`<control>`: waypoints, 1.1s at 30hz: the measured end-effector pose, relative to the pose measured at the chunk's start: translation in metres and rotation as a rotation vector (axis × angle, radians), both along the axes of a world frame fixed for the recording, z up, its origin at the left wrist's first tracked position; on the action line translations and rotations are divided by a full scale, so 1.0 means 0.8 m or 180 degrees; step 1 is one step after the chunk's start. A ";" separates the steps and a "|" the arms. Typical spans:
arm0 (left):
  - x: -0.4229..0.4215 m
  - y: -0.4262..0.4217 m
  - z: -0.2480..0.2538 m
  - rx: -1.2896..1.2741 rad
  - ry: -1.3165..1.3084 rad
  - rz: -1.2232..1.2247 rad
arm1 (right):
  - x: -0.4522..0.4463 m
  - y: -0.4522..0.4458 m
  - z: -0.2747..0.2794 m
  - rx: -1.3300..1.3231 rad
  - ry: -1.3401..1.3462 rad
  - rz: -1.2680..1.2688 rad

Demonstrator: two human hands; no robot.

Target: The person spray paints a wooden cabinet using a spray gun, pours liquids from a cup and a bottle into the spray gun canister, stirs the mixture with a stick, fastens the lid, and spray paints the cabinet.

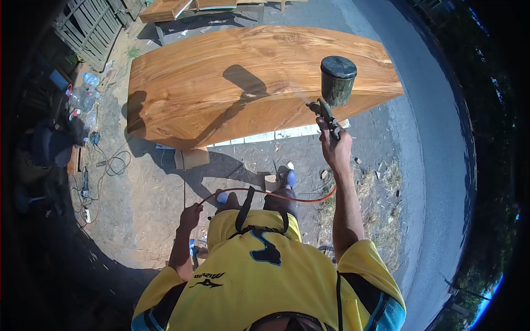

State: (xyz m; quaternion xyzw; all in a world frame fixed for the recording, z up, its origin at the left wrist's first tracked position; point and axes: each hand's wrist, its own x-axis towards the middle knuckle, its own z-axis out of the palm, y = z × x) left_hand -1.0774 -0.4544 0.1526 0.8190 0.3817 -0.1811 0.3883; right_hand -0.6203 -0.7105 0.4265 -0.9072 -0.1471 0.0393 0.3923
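Note:
My right hand (338, 148) is wrapped round the handle of a spray gun (327, 117) with a dark, lidded paint cup (338, 83) on top. A faint mist leaves its nozzle toward the front edge of a large wooden panel (193, 71), which has a glossy orange-brown grain. Down at the left, my left hand (191, 216) is closed on a red air hose (259, 191). The hose runs across in front of my body and curves up toward my right forearm. Shadows of my head, arm and the gun fall on the panel.
Under the panel's front edge are a cardboard box (191, 158) and white sheets (248, 139). Plastic bottles (85, 99), tangled cables (114, 163) and an angle grinder (84, 182) lie at the left. More wooden pieces (165, 10) rest on a table behind. A paved road (436, 138) runs along the right.

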 end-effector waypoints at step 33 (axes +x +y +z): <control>-0.210 0.129 -0.001 -0.0046 -0.1013 0.1361 | -0.115 0.301 -0.012 0.0166 0.0179 0.0545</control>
